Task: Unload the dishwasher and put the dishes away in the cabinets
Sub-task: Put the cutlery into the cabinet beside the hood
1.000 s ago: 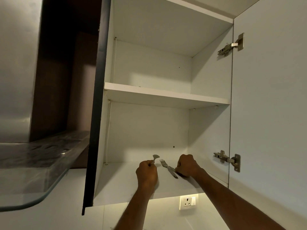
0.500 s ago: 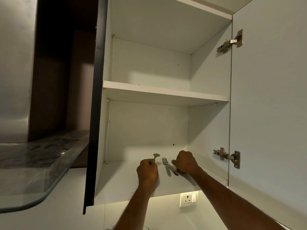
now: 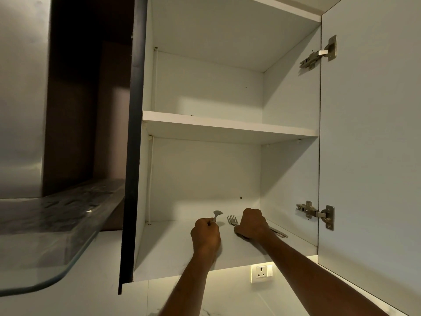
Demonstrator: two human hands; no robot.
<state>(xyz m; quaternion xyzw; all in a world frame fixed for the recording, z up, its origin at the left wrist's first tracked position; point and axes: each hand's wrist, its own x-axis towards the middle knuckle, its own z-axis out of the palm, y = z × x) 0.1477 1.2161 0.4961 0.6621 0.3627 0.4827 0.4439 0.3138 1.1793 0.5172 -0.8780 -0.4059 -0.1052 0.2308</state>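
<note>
Since the earlier frame, forks (image 3: 232, 220) are turned straighter on the shelf (image 3: 168, 247) under the right hand (image 3: 252, 224), fingers curled over them. Left hand (image 3: 206, 233) grips a spoon (image 3: 216, 215), awaiting placement.

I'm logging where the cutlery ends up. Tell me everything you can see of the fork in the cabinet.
The fork looks like shiny silver metal. Its tines point toward the cabinet's back wall. It lies low on the bottom shelf, its middle hidden under the right hand, whose fingers curl over it. Metal handle ends stick out behind the hand, possibly more than one piece.
</note>
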